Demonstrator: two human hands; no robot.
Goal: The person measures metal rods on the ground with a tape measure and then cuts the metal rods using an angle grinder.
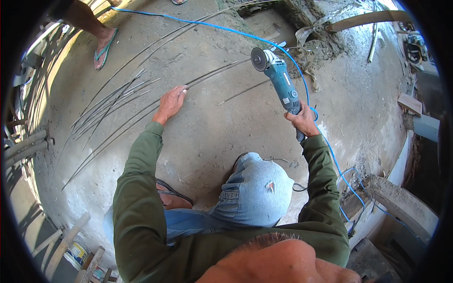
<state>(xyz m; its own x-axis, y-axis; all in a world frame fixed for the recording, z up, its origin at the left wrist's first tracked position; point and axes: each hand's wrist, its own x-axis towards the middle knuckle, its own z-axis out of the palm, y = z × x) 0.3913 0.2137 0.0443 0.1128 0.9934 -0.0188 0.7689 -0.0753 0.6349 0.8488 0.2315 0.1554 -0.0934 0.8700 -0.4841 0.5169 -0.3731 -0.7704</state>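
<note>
With my right hand (304, 120) I grip the rear handle of a teal angle grinder (283, 84), held up off the ground. Its dark cutting disc (258, 59) points away from me, above long thin steel rods. My left hand (171, 104) is closed at the near ends of a pair of thin steel rods (210, 74) lying along the concrete floor; the fingertips hide part of them. Left of that hand lies a loose bunch of shorter cut rods (111, 101), some crossing. Another short rod (243, 92) lies between the grinder and my left hand.
A blue cable (203, 22) arcs across the far floor and runs down my right side. A square muddy pit (273, 23) is at the far side. Another person's sandalled foot (104, 49) stands at far left. Wooden poles (61, 245) and a concrete block (403, 203) flank me.
</note>
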